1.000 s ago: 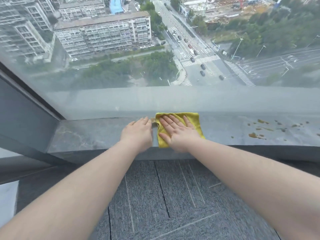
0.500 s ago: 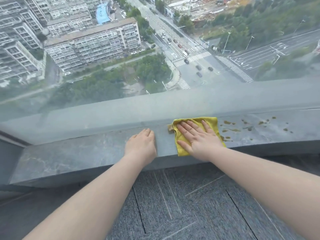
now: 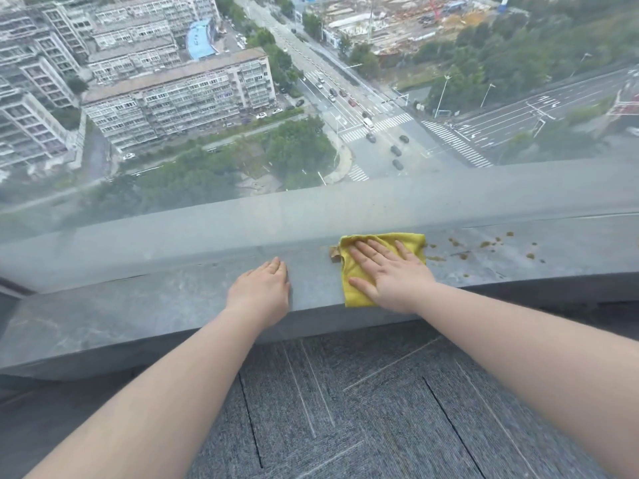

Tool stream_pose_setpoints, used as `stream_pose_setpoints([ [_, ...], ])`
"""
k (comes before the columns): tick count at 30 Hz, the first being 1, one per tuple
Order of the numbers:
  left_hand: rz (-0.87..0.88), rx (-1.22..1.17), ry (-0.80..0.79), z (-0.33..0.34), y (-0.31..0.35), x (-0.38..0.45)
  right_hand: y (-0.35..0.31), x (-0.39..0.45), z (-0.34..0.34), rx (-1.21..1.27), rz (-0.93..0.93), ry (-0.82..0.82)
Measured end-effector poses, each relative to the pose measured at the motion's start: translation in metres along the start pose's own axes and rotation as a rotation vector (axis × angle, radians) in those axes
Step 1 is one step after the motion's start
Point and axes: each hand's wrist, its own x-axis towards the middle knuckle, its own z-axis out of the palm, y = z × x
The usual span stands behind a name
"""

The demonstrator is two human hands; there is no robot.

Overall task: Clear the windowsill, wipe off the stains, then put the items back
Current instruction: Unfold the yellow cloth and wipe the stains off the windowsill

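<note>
The right hand (image 3: pixel 390 274) lay flat with fingers spread on the yellow cloth (image 3: pixel 359 271), pressing it to the grey windowsill (image 3: pixel 155 305); the left hand (image 3: pixel 261 292) rested open and palm down just beside it, gripping nothing. The sill ran bare to the left and stopped at the window glass (image 3: pixel 207 133) behind. Brown stains (image 3: pixel 484 247) speckled the stone right of the cloth, touching its edge. A small brownish smear at the cloth's left corner was hard to make out.
</note>
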Motion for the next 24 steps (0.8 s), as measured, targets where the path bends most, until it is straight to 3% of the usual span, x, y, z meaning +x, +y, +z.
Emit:
stream_pose_setpoints([
  [6,0.001,0.03,0.016,-0.003,0.001,0.001,0.019,-0.01,0.003,0.022,0.127,-0.004],
  [14,-0.02,0.094,0.02,-0.002,0.008,-0.001,-0.031,0.004,0.007,0.036,-0.048,-0.029],
  [21,-0.044,0.173,-0.009,-0.01,0.02,0.0,0.024,-0.011,0.004,0.038,0.027,-0.03],
  [24,0.021,0.187,0.04,-0.015,0.039,0.003,0.062,-0.025,0.006,0.056,0.11,-0.024],
])
